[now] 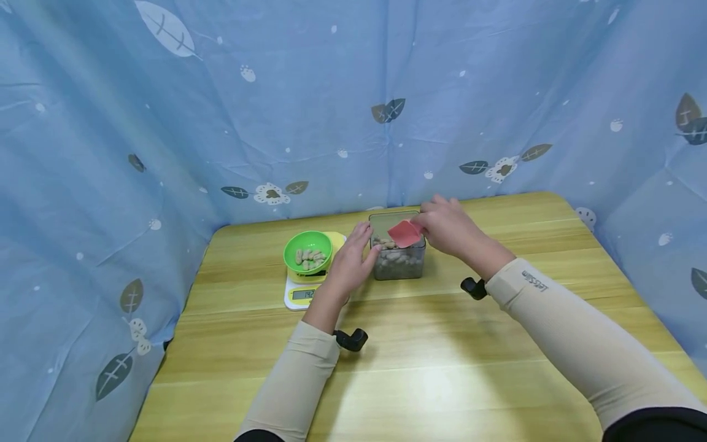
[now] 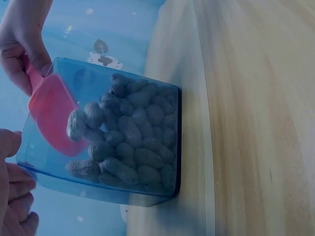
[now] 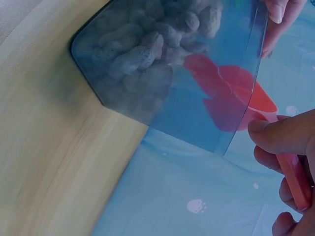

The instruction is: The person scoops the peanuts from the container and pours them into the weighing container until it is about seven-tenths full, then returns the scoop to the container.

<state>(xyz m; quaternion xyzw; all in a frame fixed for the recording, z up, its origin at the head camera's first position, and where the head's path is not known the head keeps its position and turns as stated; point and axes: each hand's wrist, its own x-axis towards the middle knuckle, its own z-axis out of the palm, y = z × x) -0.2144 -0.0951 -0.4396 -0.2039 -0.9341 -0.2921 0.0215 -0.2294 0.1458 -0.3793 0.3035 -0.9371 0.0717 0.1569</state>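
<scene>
My right hand [image 1: 446, 226] grips the handle of a pink scoop [image 1: 405, 233], seen closely in the right wrist view. The scoop's bowl dips inside a clear square container [image 1: 399, 270], beside the unshelled peanuts [image 2: 129, 130] in it. Along the container's left rim, my left hand [image 1: 351, 261] has its fingers loosely bent, with the thumb by the front corner. Left of that hand, a green bowl [image 1: 291, 252] with several peanuts stands on a yellow and white kitchen scale [image 1: 293, 305]. The scale's display reads about 142, partly covered by the left hand.
Everything stands toward the back of a wooden table [image 1: 420, 368]. A blue patterned curtain [image 1: 331, 92] hangs behind it and along both sides. Small black wrist cameras [image 1: 351, 340] stick out beside the forearms.
</scene>
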